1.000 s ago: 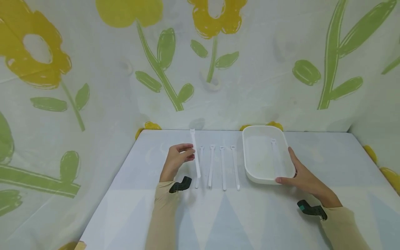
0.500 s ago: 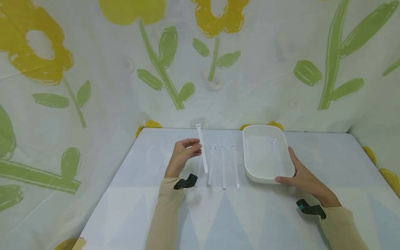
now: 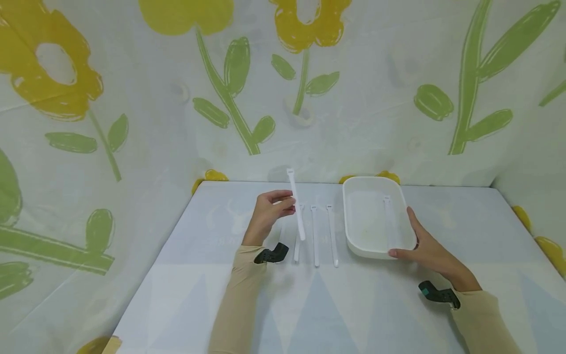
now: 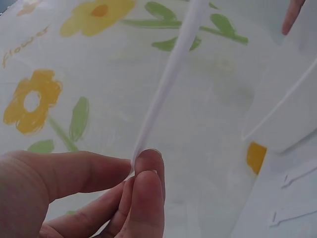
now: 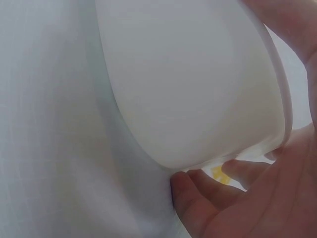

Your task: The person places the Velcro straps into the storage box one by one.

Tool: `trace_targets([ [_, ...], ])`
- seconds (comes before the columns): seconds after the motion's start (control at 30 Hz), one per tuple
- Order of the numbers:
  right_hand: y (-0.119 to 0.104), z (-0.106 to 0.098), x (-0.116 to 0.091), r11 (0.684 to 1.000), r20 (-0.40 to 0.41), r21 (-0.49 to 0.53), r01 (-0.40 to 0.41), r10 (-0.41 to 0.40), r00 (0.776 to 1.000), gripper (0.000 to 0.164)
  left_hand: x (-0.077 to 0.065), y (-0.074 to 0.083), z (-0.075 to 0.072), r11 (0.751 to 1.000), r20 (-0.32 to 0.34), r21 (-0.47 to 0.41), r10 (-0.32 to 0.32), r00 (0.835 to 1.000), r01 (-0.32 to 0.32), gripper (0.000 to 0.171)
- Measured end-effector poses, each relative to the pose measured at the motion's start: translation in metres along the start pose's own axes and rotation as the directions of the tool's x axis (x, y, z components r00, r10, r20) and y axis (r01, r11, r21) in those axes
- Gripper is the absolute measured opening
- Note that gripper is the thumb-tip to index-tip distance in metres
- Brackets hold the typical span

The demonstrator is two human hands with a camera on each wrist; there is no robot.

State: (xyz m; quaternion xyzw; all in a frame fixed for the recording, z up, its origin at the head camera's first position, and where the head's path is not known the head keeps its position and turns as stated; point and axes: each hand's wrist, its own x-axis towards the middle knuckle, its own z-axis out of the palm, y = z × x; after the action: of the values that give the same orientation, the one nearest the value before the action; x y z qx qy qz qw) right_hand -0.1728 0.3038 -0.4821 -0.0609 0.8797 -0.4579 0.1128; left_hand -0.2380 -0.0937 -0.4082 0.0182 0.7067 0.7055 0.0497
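My left hand (image 3: 270,214) pinches a white cable tie (image 3: 295,189) between thumb and fingertips. The tie is raised over the table and slants, its slotted head at the far end; in the left wrist view its strap (image 4: 171,74) rises from the fingertips. Several more white ties lie side by side beneath and right of this hand, one of them (image 3: 331,236) nearest the box. My right hand (image 3: 431,250) grips the right front corner of a white plastic box (image 3: 347,221), thumb at the front rim. Inside the box lies another tie (image 3: 390,219).
A pale table (image 3: 371,314) with blue triangles carries everything. Flower-print sheeting (image 3: 353,137) stands along its back and sides. A dark wrist mount (image 3: 271,254) sits on the left sleeve, another mount (image 3: 439,295) on the right.
My left hand has moved right and slightly away from me with the cable tie, passing over the ties on the table. My right hand and the box have stayed in place.
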Motion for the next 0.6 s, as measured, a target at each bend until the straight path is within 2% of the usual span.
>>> trace_targets([
  [0.43, -0.001, 0.001, -0.002, 1.000, -0.008, -0.003, 0.002, -0.002, 1.000, 0.134, 0.006, 0.007, 0.025, 1.000, 0.066, -0.022, 0.014, 0.998, -0.012, 0.031],
  [0.6, -0.002, 0.001, -0.001, 1.000, -0.008, -0.008, 0.004, -0.004, 1.000, 0.134, 0.007, 0.008, 0.035, 1.000, 0.091, -0.004, 0.024, 0.996, -0.023, 0.030],
])
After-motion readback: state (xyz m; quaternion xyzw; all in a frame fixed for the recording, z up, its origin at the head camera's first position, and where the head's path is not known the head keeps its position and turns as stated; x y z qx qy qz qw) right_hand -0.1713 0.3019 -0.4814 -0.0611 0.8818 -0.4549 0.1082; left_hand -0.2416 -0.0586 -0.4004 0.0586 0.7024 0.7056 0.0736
